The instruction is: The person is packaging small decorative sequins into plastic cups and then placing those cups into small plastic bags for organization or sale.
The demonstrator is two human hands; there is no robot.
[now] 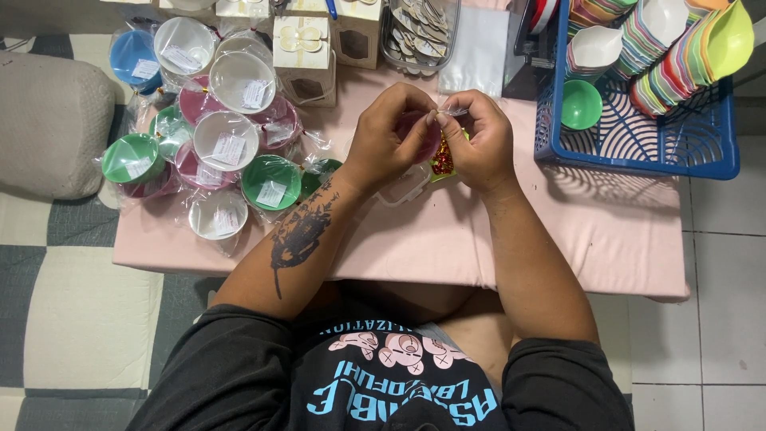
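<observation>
Nearest the viewer, two bare forearms are seen reaching forward over a low table covered in pale pink cloth (447, 239). The left hand (391, 136) and the right hand (479, 140) are brought together above the cloth. A small dark pink bowl in crinkled clear plastic wrap (427, 136) is gripped between them: the left fingers are curled around its near side, and the right fingertips are pinched on the wrap at its top edge. Just below the right fingers, a scrap of red and gold shiny ribbon (442, 162) is seen.

The wrapping of this bowl is judged unfinished, as the wrap is not yet closed.

Left of the left fingers, a pile of wrapped, labelled bowls in white, green, pink and blue (215, 136) is seen, apparently finished. Farther off, right of the right fingers, unwrapped stacked coloured bowls are held in a blue plastic basket (638, 156), apparently left to do.
</observation>
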